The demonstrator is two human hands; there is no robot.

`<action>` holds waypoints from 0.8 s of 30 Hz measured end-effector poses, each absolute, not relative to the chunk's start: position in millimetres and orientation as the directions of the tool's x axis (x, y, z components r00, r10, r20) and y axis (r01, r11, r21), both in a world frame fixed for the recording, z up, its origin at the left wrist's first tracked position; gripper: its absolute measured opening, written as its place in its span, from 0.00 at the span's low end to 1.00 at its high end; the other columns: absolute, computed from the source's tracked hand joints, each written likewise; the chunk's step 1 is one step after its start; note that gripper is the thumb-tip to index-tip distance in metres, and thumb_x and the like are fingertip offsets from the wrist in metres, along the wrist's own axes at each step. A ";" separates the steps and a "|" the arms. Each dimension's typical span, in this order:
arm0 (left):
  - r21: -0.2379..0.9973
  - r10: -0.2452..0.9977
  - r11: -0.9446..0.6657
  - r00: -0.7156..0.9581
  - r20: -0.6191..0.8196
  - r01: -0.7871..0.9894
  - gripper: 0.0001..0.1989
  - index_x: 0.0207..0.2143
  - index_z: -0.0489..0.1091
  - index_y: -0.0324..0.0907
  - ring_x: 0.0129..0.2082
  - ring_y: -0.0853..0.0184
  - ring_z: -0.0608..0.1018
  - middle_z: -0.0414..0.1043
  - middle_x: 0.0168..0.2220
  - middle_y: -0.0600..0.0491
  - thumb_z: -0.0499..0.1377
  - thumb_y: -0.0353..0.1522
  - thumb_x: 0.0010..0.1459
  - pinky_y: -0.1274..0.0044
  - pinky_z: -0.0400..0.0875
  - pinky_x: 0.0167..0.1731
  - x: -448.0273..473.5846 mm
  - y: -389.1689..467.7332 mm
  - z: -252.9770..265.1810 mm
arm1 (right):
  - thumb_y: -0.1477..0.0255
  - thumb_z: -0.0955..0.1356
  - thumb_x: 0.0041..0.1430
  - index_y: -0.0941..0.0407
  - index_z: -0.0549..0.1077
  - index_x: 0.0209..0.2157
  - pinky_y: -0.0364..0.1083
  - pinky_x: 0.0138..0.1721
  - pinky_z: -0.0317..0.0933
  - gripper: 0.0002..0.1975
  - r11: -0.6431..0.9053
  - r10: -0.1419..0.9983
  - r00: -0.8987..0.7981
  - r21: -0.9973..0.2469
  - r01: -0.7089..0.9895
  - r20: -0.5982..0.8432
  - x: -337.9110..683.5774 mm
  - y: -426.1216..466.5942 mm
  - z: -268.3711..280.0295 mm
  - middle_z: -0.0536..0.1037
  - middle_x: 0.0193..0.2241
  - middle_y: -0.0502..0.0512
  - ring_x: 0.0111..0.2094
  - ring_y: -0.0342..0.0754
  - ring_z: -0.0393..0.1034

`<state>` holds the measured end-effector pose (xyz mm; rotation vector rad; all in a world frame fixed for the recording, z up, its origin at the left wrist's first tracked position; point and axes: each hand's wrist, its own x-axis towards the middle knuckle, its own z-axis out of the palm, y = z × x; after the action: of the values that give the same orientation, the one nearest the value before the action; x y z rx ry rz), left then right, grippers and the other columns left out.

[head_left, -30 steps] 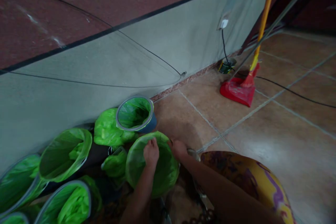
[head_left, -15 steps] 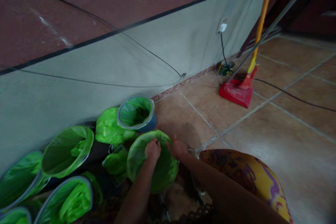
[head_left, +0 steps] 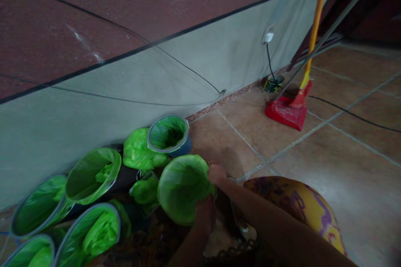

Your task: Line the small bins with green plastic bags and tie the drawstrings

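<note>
In front of me a bin lined with a thin green bin liner (head_left: 178, 187) stands with its mouth toward me; the liner is folded over the rim. At the rim's right side, my right hand (head_left: 216, 174) is closed on the liner's edge. Lower down, my left hand (head_left: 205, 210) is closed at the near right part of the same rim, its fingers dark and partly blurred. Beyond the mouth sits a blue bin (head_left: 169, 133) with a grey ring and a green liner. A bunched green bag (head_left: 139, 148) lies beside that one.
Several more green-lined bins, such as one with a grey ring (head_left: 89, 233), crowd the left. A red dustpan (head_left: 286, 112) and a yellow-handled broom (head_left: 316, 25) stand near the wall at right. A black cable (head_left: 354, 112) crosses the tiles. Patterned cloth (head_left: 294, 204) covers my knee.
My left hand has moved from inside the bin's mouth to the near right part of its rim. My right hand stays at the right rim. The view has shifted slightly left.
</note>
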<state>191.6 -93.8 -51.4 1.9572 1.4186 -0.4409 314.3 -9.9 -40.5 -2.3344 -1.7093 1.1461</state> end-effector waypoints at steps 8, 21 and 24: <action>0.155 0.601 -0.418 0.400 -0.692 0.895 0.29 0.61 0.66 0.41 0.63 0.50 0.67 0.67 0.61 0.38 0.54 0.27 0.56 0.53 0.50 0.64 112.6 -82.2 -24.0 | 0.63 0.62 0.65 0.68 0.64 0.59 0.52 0.47 0.67 0.28 -0.575 0.768 0.285 -0.422 0.701 -0.573 325.8 -6.5 -26.9 0.79 0.46 0.73 0.50 0.60 0.75; 0.234 0.807 0.449 -0.279 -0.520 0.863 0.36 0.59 0.59 0.20 0.56 0.46 0.74 0.69 0.55 0.26 0.52 0.46 0.63 0.67 0.69 0.51 164.8 44.0 -42.5 | 0.65 0.55 0.71 0.63 0.64 0.62 0.46 0.52 0.63 0.25 -0.533 0.829 0.256 -0.562 0.632 -0.497 318.3 14.8 -44.7 0.77 0.51 0.67 0.53 0.53 0.73; 0.252 0.804 0.432 -0.243 -0.544 0.866 0.28 0.52 0.67 0.24 0.51 0.48 0.76 0.74 0.50 0.33 0.53 0.44 0.65 0.66 0.71 0.48 169.0 54.0 -49.6 | 0.67 0.54 0.71 0.63 0.64 0.62 0.45 0.55 0.60 0.25 -0.468 0.870 0.217 -0.601 0.648 -0.442 318.1 19.3 -45.3 0.74 0.56 0.65 0.57 0.51 0.70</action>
<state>169.0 54.0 -49.6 1.4002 2.0759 -0.1318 318.1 19.3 -45.3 -2.2084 -1.4264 1.1013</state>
